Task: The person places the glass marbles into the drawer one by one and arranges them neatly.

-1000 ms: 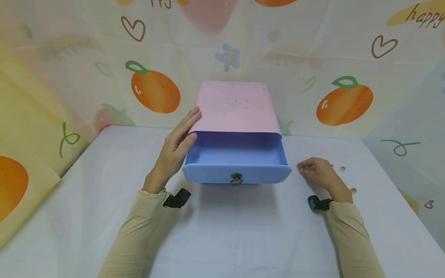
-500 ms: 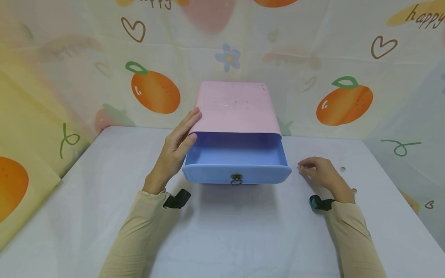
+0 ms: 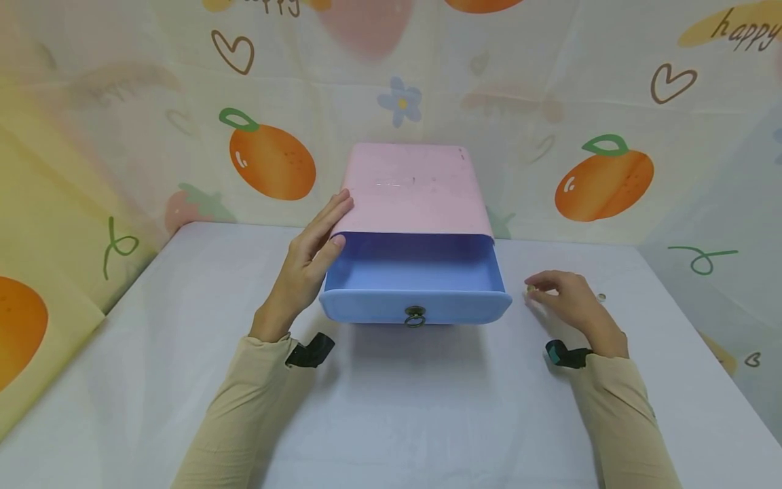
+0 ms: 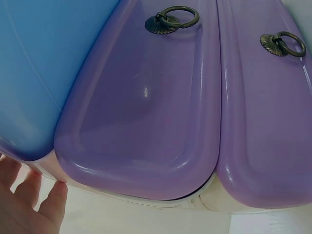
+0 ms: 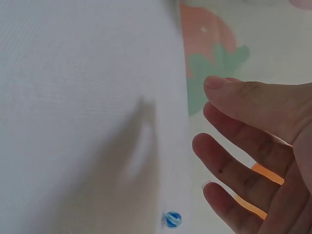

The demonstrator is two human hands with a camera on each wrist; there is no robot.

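Observation:
A small chest of drawers with a pink top point(image 3: 415, 187) stands at the back of the table. Its blue top drawer point(image 3: 415, 305) is pulled out, and no object shows inside. My left hand point(image 3: 299, 265) rests along the chest's left side, fingers extended; its fingertips point(image 4: 58, 190) touch the casing in the left wrist view. Right of the drawer, my right hand point(image 3: 565, 299) pinches a small marble point(image 3: 530, 288) between thumb and forefinger, close over the table. The thumb point(image 5: 243, 95) hides that marble in the right wrist view. A blue-and-white glass marble point(image 5: 172, 219) lies on the cloth.
Another marble point(image 3: 601, 297) shows just behind the right hand. Below the blue drawer, purple drawers point(image 4: 141, 107) with bronze ring pulls point(image 4: 180, 17) are closed. White cloth point(image 3: 415, 421) covers the table, and a printed curtain point(image 3: 513, 170) hangs behind it.
My right hand has risen slightly and shifted a little right with the marble between its fingertips. Its wrist now covers a marble visible before. The left hand and drawer have not moved.

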